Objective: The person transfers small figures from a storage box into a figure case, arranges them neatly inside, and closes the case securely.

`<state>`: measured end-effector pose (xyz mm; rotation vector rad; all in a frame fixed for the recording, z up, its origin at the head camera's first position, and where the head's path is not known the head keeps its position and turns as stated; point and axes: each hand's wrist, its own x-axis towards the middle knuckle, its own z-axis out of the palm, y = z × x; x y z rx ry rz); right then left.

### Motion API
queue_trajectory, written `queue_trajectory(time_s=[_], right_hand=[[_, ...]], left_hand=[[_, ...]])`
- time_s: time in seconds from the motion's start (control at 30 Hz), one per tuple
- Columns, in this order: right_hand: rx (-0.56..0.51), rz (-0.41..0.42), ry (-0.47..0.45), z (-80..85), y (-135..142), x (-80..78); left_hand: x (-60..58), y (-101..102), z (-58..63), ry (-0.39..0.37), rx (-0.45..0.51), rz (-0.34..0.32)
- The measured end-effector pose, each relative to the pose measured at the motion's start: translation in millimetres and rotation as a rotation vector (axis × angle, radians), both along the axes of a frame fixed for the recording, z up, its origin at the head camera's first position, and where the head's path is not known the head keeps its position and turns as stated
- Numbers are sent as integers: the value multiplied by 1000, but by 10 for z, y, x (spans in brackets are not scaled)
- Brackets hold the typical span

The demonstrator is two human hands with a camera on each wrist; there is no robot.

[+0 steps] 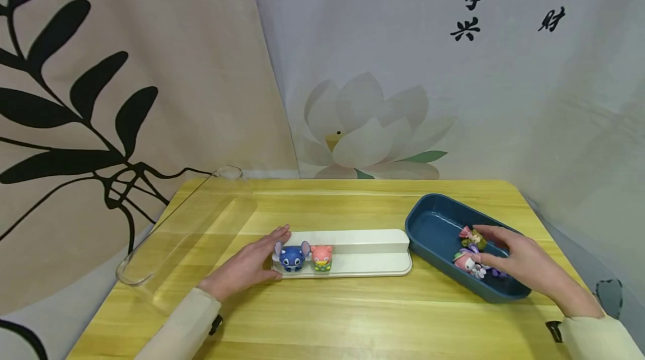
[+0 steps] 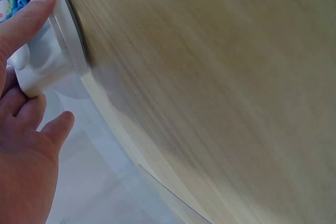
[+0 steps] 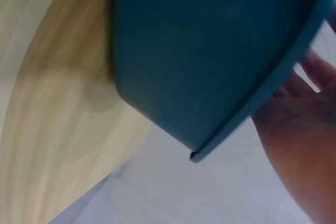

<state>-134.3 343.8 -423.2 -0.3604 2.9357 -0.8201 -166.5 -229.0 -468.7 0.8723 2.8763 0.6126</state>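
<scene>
My left hand point(image 1: 252, 262) grips the left end of a long white tray point(image 1: 373, 263), thumb at its front edge and fingers at the back. On that end stand a blue big-eared figurine point(image 1: 292, 258) and a pink figurine point(image 1: 322, 257) with a green and yellow lower part. My right hand point(image 1: 524, 262) reaches over the rim into a dark blue bin point(image 1: 428, 220), thumb and fingers spread apart at several small figurines. Among these are a bow-topped figurine point(image 1: 473, 238) and a pink-and-white figurine point(image 1: 464, 261). In the right wrist view the bin's wall hides my fingertips.
A clear, long transparent cover point(image 1: 186, 231) lies at the left of the wooden table point(image 1: 327, 315), reaching over its left edge. The bin stands close to the tray's right end. A printed cloth point(image 1: 201, 69) hangs behind the table.
</scene>
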Motion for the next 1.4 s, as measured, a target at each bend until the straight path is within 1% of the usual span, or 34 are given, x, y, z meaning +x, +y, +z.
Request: queue_trajectory(time_s=[0.07,0.17,0.27,0.5,0.67,0.83,1.0,1.17,1.3,1.4], right_hand=[[5,19,-3,-37,9,-33],[19,40,24,-87,0,-81],[55,47,49,-127,11,-118],[113,48,71,-186,68,-154],[125,76,77,-227,97,-163],[122,92,50,-241,133,-201],[127,87,-43,-195,186,-246],[164,104,-113,-141,220,-303],[195,110,-137,-138,222,-319],[208,105,-130,-159,216,-311]], left_hand=[[4,-10,5,3,1,-4],[10,-21,8,1,1,-4],[11,-19,10,-1,2,-7],[-26,-7,7,-9,9,-17],[-30,-3,1,-6,5,-23],[-16,-11,-3,-2,2,-16],[-12,-9,2,-6,3,-13],[-8,-10,2,-10,6,-12],[-12,-9,-5,-12,1,-9],[-14,-6,-3,-15,3,-10]])
